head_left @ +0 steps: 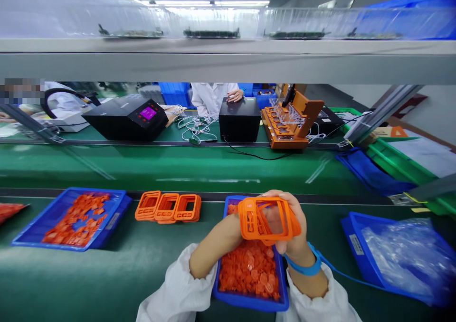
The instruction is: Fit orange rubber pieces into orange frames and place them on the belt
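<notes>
The right hand (295, 222) is closed on the right-hand end of a loose stack of thin, orange, rounded rectangular plastic frames (261, 239), fingers behind and thumb below. The left hand (233, 229) reaches in behind the opposite end; its fingers are hidden, so its grip cannot be told. The frames' broad faces point back toward the wearer, their long axis running roughly side to side. The strip with small cut-outs lies toward the left wrist, the large open window toward the right palm. They are slightly fanned, smooth and matte-looking.

Below both hands sits a deep blue plastic tray (249, 303) heaped with small, glossy, flat orange pieces (249, 269). Beyond and left of the left hand, three overlapping piles of similar orange frames (167, 218) lie flat on the smooth green work surface (149, 265), cut-outs on the near side. Farther left is a shallow blue tray (32, 232) of scattered orange chips (76, 224). Right of the right hand, a blue bin (356, 227) holds crinkled clear plastic (402, 255). A blue band (308, 267) circles the right wrist.
</notes>
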Motion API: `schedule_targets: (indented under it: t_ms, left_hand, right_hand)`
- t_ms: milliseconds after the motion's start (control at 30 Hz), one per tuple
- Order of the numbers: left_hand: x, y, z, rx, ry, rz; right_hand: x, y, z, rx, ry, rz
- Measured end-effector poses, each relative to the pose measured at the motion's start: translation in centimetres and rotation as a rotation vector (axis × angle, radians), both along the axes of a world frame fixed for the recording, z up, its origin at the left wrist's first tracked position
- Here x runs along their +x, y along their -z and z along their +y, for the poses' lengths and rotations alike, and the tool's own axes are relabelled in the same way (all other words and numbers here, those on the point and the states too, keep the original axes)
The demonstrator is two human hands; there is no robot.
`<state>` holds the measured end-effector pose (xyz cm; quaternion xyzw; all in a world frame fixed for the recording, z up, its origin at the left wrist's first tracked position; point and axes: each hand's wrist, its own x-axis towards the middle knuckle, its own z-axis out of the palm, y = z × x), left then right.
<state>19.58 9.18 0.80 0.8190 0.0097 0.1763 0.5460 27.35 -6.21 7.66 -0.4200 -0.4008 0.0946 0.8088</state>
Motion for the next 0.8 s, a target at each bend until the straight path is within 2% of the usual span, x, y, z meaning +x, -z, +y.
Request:
schedule_targets:
  t_ms: [100,167,267,367,467,567,733,800]
  left_hand:
    - [-1.2,-2.4,1.2,0.04,0.093,0.001]
    - [-2.2,-4.0,1.9,0.032,0.069,0.016]
    - [-3.1,-5.8,2.3,-0.104,-0.047,0.015]
    - [-3.3,-6.8,2.1,-0.267,-0.036,0.006]
    - [-3.4,-7.4,1.8,-0.396,-0.012,0.032]
    - [-3.4,-7.5,1.7,-0.474,-0.056,0.068]
    - [-3.2,-7.0,1.9,-0.55,-0.092,0.064]
    - [-3.1,-6.8,2.0,-0.506,-0.105,0.019]
  right_hand:
    - [0.1,0.4,-0.1,-0.042,0.021,0.0]
    - [0.2,0.6,-0.1,-0.064,0.021,-0.013]
    - [0.1,0.5,0.1,-0.056,-0.013,-0.049]
    - [0.0,0.1,0.2,-0.069,-0.035,-0.089]
    - [0.0,-0.5,0.1,-0.123,-0.01,-0.164]
    - [0.1,-1.1,0.1,-0.159,-0.02,-0.273]
    - [0.5,-1.5,0.0,-0.189,-0.019,-0.318]
    - [0.6,-1.5,0.0,-0.21,-0.004,-0.326]
